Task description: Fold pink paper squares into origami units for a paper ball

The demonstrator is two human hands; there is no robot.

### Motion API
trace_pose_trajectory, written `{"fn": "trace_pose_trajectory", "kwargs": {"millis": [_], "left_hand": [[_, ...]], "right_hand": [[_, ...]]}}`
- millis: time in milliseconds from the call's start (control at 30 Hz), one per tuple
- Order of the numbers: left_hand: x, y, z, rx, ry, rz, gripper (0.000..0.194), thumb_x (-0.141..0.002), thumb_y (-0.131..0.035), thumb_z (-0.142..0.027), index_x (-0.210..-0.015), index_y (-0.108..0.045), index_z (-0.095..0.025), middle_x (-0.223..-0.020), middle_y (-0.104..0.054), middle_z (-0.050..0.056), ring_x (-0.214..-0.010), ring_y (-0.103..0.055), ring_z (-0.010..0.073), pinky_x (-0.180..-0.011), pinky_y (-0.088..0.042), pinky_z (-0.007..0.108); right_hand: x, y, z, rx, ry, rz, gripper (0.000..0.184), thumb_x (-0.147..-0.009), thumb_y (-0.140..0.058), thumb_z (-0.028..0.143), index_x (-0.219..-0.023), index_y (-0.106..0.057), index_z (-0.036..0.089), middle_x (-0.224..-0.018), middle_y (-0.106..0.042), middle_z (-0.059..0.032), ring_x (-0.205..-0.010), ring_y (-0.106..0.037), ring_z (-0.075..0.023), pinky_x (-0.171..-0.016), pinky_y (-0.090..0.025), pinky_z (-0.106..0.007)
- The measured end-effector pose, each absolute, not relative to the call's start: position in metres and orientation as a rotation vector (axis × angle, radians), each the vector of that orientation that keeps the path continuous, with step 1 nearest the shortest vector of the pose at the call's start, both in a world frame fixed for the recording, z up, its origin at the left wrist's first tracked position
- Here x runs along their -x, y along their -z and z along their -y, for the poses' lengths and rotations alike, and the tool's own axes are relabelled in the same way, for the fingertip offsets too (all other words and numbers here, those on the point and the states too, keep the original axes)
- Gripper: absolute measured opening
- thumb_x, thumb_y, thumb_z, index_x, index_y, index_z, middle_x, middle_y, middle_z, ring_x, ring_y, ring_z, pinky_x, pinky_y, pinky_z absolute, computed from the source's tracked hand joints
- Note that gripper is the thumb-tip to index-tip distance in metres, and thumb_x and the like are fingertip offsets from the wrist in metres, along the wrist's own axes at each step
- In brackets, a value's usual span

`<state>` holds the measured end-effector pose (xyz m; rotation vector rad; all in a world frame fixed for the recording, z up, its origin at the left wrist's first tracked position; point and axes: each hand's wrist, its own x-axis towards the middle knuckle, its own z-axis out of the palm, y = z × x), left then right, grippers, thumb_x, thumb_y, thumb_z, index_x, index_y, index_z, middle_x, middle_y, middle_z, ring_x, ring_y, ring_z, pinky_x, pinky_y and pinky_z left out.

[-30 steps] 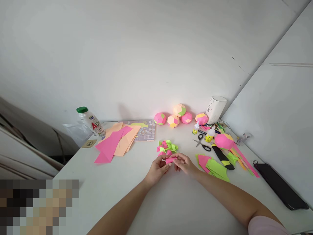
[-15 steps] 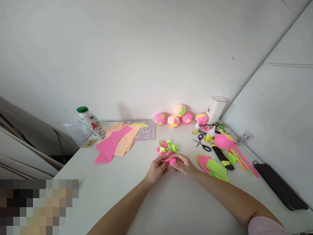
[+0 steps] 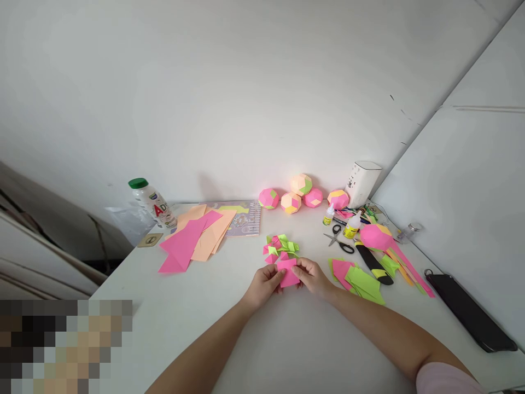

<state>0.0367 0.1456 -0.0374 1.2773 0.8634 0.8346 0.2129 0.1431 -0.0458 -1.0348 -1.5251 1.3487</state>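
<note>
A small square of pink paper (image 3: 289,273) is held up between my two hands, its flat face turned toward me. My left hand (image 3: 264,283) pinches its left edge, thumb on the front. At the right edge my right hand (image 3: 310,275) pinches it in the same way. The fingers behind the paper are mostly hidden. Just beyond the hands lies a heap of folded pink and green paper pieces (image 3: 283,246). To the right of my right hand rests a stack of green and pink paper sheets (image 3: 364,284).
Several faceted paper balls (image 3: 291,203) stand by the wall. Scissors (image 3: 336,239), a glue bottle (image 3: 352,226), a utility knife (image 3: 374,264) and a black case (image 3: 471,311) lie on the right. Pink and orange sheets (image 3: 184,249), a notebook (image 3: 248,221) and a plastic bottle (image 3: 151,203) are on the left.
The pink paper was rolled or folded over between my fingers; now it is opened out into a flat square facing me. My hands have stayed in nearly the same place.
</note>
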Motion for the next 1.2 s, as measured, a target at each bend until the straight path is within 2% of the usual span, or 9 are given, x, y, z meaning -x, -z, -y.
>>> {"fn": "trace_pose_trajectory", "kwargs": {"millis": [100,200,433,600,700,867,1200], "left_hand": [[-0.0370,0.0382,-0.1466,-1.279,-0.839,-0.871,0.034,-0.079,-0.051,-0.048,-0.066,-0.050,-0.016,-0.045,-0.054,-0.003,-0.040,-0.047,0.0090,-0.045,-0.036,0.021],[-0.0382,0.0395,-0.1473,-1.224,-0.875,-0.884,0.034,-0.078,-0.051,-0.048,-0.065,-0.047,-0.017,-0.050,-0.057,-0.002,-0.038,-0.048,0.0090,-0.042,-0.035,0.021],[-0.0385,0.0391,-0.1459,-1.186,-0.915,-0.897,0.031,-0.077,-0.054,-0.045,-0.065,-0.047,-0.018,-0.047,-0.056,-0.004,-0.037,-0.049,0.0094,-0.041,-0.036,0.021],[-0.0383,0.0374,-0.1458,-1.182,-0.902,-0.894,0.031,-0.077,-0.055,-0.045,-0.065,-0.047,-0.017,-0.050,-0.058,-0.003,-0.036,-0.049,0.0093,-0.040,-0.035,0.021],[-0.0387,0.0384,-0.1464,-1.188,-0.896,-0.892,0.032,-0.077,-0.055,-0.046,-0.065,-0.046,-0.017,-0.051,-0.058,-0.003,-0.036,-0.049,0.0091,-0.039,-0.035,0.021],[-0.0395,0.0399,-0.1463,-1.228,-0.865,-0.926,0.033,-0.077,-0.053,-0.048,-0.067,-0.046,-0.017,-0.051,-0.057,-0.003,-0.037,-0.049,0.0089,-0.040,-0.036,0.020],[-0.0384,0.0385,-0.1437,-1.270,-0.827,-0.895,0.036,-0.078,-0.050,-0.052,-0.070,-0.050,-0.017,-0.058,-0.058,-0.001,-0.041,-0.050,0.0090,-0.044,-0.039,0.021]], "right_hand": [[-0.2120,0.0474,-0.1408,1.000,-1.286,1.506,0.023,-0.083,-0.052,0.039,-0.091,-0.047,0.018,-0.066,-0.057,0.0025,-0.047,-0.053,-0.0094,-0.043,-0.042,-0.021],[-0.2113,0.0500,-0.1381,0.932,-1.196,1.507,0.024,-0.081,-0.056,0.035,-0.092,-0.040,0.021,-0.080,-0.057,0.0005,-0.051,-0.055,-0.0093,-0.046,-0.044,-0.023],[-0.2087,0.0485,-0.1381,0.859,-0.932,1.835,0.021,-0.072,-0.066,0.028,-0.087,-0.055,0.019,-0.090,-0.053,-0.0046,-0.065,-0.055,-0.0123,-0.051,-0.044,-0.022],[-0.2078,0.0480,-0.1402,0.859,-0.800,1.865,0.021,-0.073,-0.066,0.028,-0.091,-0.060,0.018,-0.085,-0.056,-0.0048,-0.062,-0.053,-0.0116,-0.048,-0.043,-0.021],[-0.2089,0.0489,-0.1401,0.870,-0.831,1.855,0.019,-0.075,-0.064,0.029,-0.089,-0.061,0.017,-0.081,-0.055,-0.0033,-0.054,-0.050,-0.0086,-0.046,-0.042,-0.020],[-0.2110,0.0499,-0.1408,0.891,-1.002,1.777,0.017,-0.083,-0.054,0.031,-0.083,-0.061,0.015,-0.079,-0.053,-0.0025,-0.053,-0.053,-0.0078,-0.047,-0.044,-0.021],[-0.2095,0.0446,-0.1409,0.985,-1.090,1.580,0.016,-0.077,-0.061,0.032,-0.075,-0.063,0.016,-0.076,-0.056,-0.0026,-0.052,-0.054,-0.0101,-0.044,-0.045,-0.023]]}}
